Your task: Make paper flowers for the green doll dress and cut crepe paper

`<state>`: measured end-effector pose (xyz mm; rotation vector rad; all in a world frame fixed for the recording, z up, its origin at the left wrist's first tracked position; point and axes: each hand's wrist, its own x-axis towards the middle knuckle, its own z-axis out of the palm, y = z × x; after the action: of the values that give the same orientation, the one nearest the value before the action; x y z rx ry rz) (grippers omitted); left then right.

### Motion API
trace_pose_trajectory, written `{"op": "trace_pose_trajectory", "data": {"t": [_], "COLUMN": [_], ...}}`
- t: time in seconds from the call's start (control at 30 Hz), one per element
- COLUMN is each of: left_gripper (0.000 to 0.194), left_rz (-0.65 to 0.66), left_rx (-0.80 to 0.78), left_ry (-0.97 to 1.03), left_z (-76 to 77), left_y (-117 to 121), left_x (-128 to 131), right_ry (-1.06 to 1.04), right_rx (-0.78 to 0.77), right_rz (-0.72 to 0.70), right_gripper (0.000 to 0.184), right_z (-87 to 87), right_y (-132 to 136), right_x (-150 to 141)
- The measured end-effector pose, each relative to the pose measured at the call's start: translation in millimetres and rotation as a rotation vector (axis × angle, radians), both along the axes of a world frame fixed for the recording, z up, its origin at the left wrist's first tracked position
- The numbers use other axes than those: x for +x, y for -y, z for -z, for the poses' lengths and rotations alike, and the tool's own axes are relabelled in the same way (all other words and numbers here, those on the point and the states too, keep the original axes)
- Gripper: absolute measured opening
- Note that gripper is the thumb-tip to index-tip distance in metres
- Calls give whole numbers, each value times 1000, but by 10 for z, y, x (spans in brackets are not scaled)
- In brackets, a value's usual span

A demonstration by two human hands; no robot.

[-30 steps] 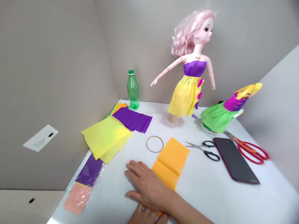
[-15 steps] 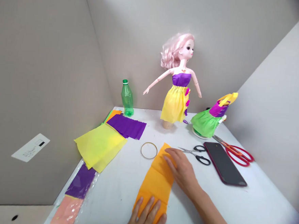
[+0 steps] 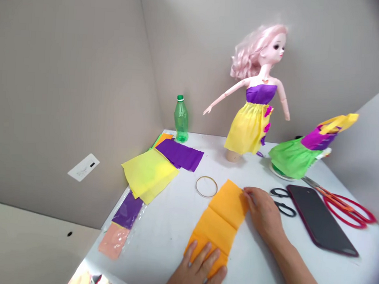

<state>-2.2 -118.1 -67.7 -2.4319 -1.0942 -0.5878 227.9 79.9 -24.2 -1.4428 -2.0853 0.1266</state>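
A white counter (image 3: 163, 244) is seen across the lower frame. On it, an orange sheet (image 3: 220, 224) is spread at lower centre beside a ring (image 3: 196, 186); red-handled scissors (image 3: 341, 204) and a phone (image 3: 322, 220) are laid at lower right; a green bottle (image 3: 181, 122) is stood above centre.

On the white table (image 3: 156, 239), a long orange strip (image 3: 217, 228) lies between a thin gold ring (image 3: 196, 187), left, and black-handled scissors (image 3: 282, 204), right; a pink-haired doll (image 3: 247, 124) stands behind.

soft, bright light glints on the plastic sleeve (image 3: 121, 230), while dark blur rims the view's right edge.
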Motion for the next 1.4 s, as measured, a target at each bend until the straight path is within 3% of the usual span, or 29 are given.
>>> {"op": "trace_pose_trajectory", "data": {"t": [0.13, 0.33, 0.43, 0.57, 0.63, 0.7, 0.9, 1.07, 1.3, 1.4], "left_gripper": [50, 45, 36, 35, 19, 6, 14, 15, 17, 18], "left_rz": [5, 13, 45, 105, 97, 78, 54, 68, 90, 37], "left_rx": [28, 72, 0, -293, -362, -357, -392, -461, -502, -527], "left_ry": [-12, -3, 68, 186, 258, 360, 527, 477, 492, 536], "left_z": [40, 41, -75, -273, -333, -376, -596, -749, -791, -855], "left_y": [-9, -46, -80, -145, -185, -228, -307, -287, -268, -304], "left_x": [-5, -12, -70, -179, -195, -182, -186, -282, -318, -296], "right_ry": [22, 43, -12, -87, -122, -129, 101, 144, 95, 94], "right_rx": [22, -70, -97, -153, -207, -219, -39, -94, -132, -249], "right_rz": [44, -42, -40, -18, -22, -19, 67, 12, 53, -43], "right_gripper": [31, 24, 23, 21, 21, 23, 29, 19, 18, 13], "right_z": [-67, -91, -86, -118, -134, -130, -75, -143, -237, -299], "right_y": [45, 67, 87, 145, 178, 197, 161, 177, 241, 298], "right_x": [-44, -113, -112, -153, -195, -221, -132, -173, -222, -245]}}
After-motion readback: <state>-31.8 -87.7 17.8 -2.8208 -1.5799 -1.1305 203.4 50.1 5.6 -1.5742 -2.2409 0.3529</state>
